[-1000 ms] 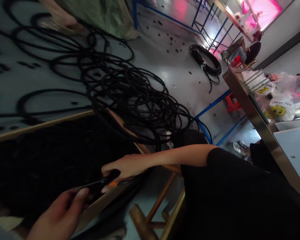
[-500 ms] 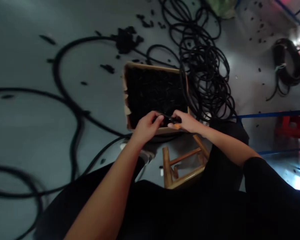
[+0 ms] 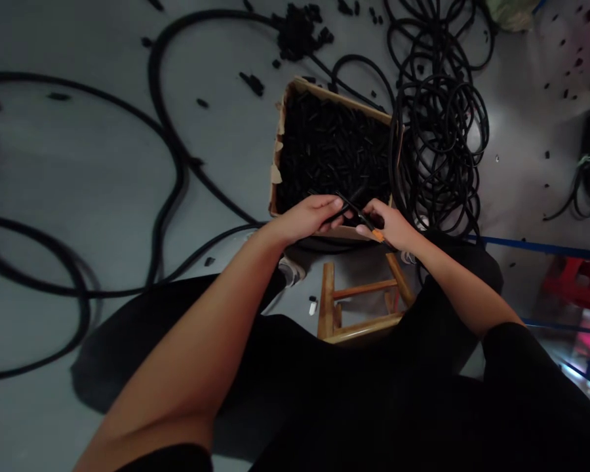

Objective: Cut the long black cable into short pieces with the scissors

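Dim overall, cool grey cast. Brightest at right, with soft glare on the floor [image 3: 476, 141] behind the coiled black hose [image 3: 440, 124]. Pink glow at the lower right corner. Deep shadow across the dark clothing below. Motion smear on the hose loops at left; strong wide-angle bending toward the edges.

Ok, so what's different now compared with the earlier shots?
The view swung from a sideways look across the floor to looking straight down. Both hands came up over the near edge of the cardboard box. The right hand still grips the orange-handled cutters; the left hand still pinches the black tube. Coils and stool unmoved.
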Demonstrator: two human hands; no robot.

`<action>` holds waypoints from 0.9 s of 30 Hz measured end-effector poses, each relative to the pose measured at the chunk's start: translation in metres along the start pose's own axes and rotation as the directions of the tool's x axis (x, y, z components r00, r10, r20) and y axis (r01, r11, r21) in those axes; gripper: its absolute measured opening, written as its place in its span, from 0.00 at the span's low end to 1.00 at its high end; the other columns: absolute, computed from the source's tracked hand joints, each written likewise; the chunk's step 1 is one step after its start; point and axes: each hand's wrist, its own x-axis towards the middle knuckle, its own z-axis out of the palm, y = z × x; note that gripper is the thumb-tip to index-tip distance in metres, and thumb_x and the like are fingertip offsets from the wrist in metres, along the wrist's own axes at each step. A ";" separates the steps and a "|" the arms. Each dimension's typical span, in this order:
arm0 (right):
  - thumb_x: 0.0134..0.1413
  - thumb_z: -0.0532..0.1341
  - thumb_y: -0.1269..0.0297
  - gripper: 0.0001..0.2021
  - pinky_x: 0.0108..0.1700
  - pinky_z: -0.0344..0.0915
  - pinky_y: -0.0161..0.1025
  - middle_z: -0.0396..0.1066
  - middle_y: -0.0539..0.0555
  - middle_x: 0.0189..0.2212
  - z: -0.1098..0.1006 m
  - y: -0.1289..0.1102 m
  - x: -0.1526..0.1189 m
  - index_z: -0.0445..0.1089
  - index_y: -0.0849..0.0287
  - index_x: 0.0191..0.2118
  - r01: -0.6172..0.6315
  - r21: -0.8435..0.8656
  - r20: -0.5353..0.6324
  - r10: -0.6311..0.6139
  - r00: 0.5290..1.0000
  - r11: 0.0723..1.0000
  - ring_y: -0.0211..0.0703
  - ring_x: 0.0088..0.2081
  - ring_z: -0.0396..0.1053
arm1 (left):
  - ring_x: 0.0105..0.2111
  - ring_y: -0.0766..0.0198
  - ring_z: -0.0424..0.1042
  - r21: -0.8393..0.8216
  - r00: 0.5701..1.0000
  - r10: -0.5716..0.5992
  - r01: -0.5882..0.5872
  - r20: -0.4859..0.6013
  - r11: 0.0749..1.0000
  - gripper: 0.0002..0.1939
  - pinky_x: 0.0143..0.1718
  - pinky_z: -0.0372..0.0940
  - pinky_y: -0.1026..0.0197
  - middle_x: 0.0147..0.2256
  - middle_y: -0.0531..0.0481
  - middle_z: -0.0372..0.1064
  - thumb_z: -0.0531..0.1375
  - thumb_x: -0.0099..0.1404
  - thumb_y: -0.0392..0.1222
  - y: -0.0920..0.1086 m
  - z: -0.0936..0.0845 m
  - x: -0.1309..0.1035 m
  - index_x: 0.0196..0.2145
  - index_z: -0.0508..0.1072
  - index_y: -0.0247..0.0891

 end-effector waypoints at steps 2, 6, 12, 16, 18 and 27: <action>0.50 0.74 0.33 0.32 0.41 0.59 0.39 0.65 0.46 0.34 -0.001 0.001 0.001 0.65 0.55 0.44 0.032 0.010 0.019 -0.032 0.999 0.999 0.39 0.36 0.62 | 0.21 0.70 0.58 -0.082 0.998 -0.032 0.036 0.053 0.996 0.33 0.21 0.52 0.66 0.25 0.53 0.64 0.69 0.65 0.73 0.000 0.004 -0.001 0.37 0.77 0.36; 0.49 0.75 0.31 0.32 0.38 0.54 0.38 0.61 0.44 0.29 -0.006 0.000 0.000 0.65 0.54 0.40 0.006 0.000 0.025 -0.006 1.000 1.000 0.38 0.33 0.56 | 0.19 0.71 0.54 -0.178 0.993 -0.089 0.100 0.074 0.979 0.27 0.20 0.50 0.65 0.25 0.52 0.63 0.70 0.66 0.66 0.002 0.004 -0.004 0.38 0.79 0.35; 0.53 0.71 0.30 0.31 0.36 0.54 0.39 0.61 0.44 0.27 -0.017 0.004 -0.001 0.64 0.52 0.39 -0.086 -0.042 -0.032 0.085 0.996 0.995 0.39 0.31 0.57 | 0.28 0.63 0.68 -0.175 0.985 -0.083 0.056 -0.152 0.983 0.21 0.31 0.67 0.60 0.31 0.47 0.73 0.73 0.63 0.60 0.001 -0.013 -0.002 0.36 0.78 0.39; 0.59 0.70 0.43 0.22 0.42 0.60 0.41 0.73 0.52 0.39 -0.019 0.000 -0.001 0.71 0.55 0.47 -0.010 -0.293 0.022 0.017 1.000 0.956 0.44 0.38 0.68 | 0.36 0.61 0.74 -0.280 0.930 -0.040 -0.069 -0.365 0.957 0.15 0.46 0.74 0.55 0.36 0.49 0.76 0.76 0.57 0.44 -0.005 -0.007 0.010 0.35 0.75 0.39; 0.62 0.69 0.49 0.19 0.44 0.61 0.42 0.78 0.57 0.49 -0.016 -0.004 -0.002 0.75 0.55 0.52 0.011 -0.441 0.039 0.006 0.999 0.897 0.49 0.44 0.72 | 0.36 0.63 0.73 -0.328 0.915 -0.062 -0.078 -0.398 0.941 0.15 0.47 0.74 0.57 0.36 0.51 0.75 0.76 0.56 0.40 -0.007 0.002 0.016 0.35 0.75 0.39; 0.63 0.69 0.43 0.22 0.40 0.56 0.42 0.75 0.50 0.36 -0.003 -0.003 -0.001 0.74 0.55 0.50 -0.127 -0.404 -0.078 0.105 0.991 0.906 0.46 0.37 0.68 | 0.41 0.59 0.75 -0.048 0.902 0.060 -0.088 -0.427 0.995 0.13 0.51 0.73 0.54 0.39 0.48 0.76 0.72 0.64 0.43 -0.019 0.008 0.027 0.41 0.73 0.38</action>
